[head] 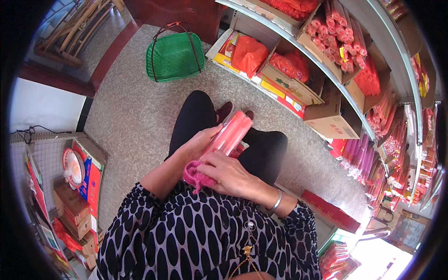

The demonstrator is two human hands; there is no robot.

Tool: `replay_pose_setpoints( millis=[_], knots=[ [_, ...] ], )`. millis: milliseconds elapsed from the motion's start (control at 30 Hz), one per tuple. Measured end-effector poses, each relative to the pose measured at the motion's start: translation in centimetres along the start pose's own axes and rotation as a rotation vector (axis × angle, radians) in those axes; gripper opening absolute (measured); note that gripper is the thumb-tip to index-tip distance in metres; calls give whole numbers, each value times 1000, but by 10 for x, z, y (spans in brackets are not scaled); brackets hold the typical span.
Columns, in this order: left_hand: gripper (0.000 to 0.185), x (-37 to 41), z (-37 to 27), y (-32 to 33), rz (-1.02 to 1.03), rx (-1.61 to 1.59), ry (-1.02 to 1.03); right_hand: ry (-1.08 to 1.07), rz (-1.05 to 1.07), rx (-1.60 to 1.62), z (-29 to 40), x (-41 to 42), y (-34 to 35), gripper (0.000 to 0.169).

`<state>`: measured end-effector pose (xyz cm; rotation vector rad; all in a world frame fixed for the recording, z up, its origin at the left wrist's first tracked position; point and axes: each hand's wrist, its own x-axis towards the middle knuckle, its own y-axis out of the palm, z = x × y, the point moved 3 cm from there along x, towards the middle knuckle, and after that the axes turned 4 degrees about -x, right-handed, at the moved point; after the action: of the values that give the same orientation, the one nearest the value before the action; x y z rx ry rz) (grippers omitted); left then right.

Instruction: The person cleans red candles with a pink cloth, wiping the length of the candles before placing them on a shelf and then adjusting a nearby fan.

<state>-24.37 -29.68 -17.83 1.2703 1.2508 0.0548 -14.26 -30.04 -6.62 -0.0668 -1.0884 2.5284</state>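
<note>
A bundle of pink-red sticks in clear plastic wrap (pixel 231 133) lies slantwise over my lap, its far end between my knees. My left hand (pixel 201 141) grips it from the left side, thumb along the wrap. My right hand (pixel 224 171), with a silver bangle at the wrist, is closed on a magenta cloth or knitted piece (pixel 196 175) at the bundle's near end. Its fingers also touch the bundle. Whether the magenta piece is fastened to the bundle cannot be told.
A green woven basket (pixel 175 57) with dark handles stands on the floor ahead. Curved-looking metal shelves (pixel 350 80) with boxes and red wrapped bundles run along the right. At the lower left are a rack, cartons (pixel 71 206) and a bowl (pixel 73 166). A long red box (pixel 330 210) lies at the right.
</note>
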Motion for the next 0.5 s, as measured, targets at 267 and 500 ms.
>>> replay_pose_setpoints(
  millis=[267,500],
  knots=[
    [53,-19,-5,14,212,-94,-45,372,-370,-250,-83,1,-81,19],
    [53,-14,-6,14,-4,11,-88,14,-17,34,-3,-3,-8,32]
  ],
)
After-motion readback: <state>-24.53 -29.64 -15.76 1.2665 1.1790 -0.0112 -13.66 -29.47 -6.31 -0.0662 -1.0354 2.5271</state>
